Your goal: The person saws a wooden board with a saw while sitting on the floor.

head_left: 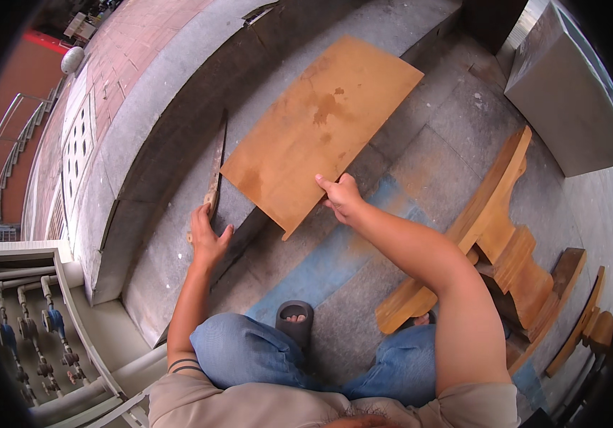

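My right hand (342,198) pinches the near edge of a flat tan wooden board (299,146), thumb on top and fingers underneath. Dark damp-looking patches mark the board, which slants across the grey stone step. To its left, my left hand (210,239) has its fingers curled over the near end of a long thin blade-like tool (217,160), with the thumb held apart. The tool looks dark at the far end and brownish nearer my hand. My fingers hide part of its near end, and its exact kind cannot be made out.
Curved wooden furniture pieces (488,214) lie to my right, with more wooden parts (581,321) beyond. A tall grey box-like block (563,93) stands at the far right. A raised stone ledge (156,128) curves along the left. Pipes with valves (42,328) fill the lower left.
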{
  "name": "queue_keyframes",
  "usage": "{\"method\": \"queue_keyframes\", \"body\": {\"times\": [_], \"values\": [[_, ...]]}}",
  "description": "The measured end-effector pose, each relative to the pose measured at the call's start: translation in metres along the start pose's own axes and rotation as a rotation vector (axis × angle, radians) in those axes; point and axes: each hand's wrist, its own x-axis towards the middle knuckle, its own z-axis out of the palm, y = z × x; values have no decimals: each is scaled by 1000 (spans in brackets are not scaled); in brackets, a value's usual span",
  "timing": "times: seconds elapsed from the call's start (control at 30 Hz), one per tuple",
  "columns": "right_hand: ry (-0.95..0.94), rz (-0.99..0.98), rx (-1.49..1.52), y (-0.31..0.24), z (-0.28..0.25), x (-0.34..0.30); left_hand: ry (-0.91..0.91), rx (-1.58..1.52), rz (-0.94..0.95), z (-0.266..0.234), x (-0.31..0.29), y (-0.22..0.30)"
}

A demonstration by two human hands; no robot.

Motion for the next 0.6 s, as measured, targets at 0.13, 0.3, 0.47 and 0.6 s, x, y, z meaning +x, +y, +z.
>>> {"method": "queue_keyframes", "body": {"times": [0.13,0.3,0.47,0.6], "values": [[-69,29,-21,-9,-4,-5,14,67,-88,-8,-1,-11],[-39,34,-38,-20,-13,-23,64,111,3,-10,1,-12],[-2,14,-72,-55,-37,-82,-135,-223,160,-1,58,64],[-2,-57,-91,-78,-63,-147,-379,-474,-84,25,80,145]]}}
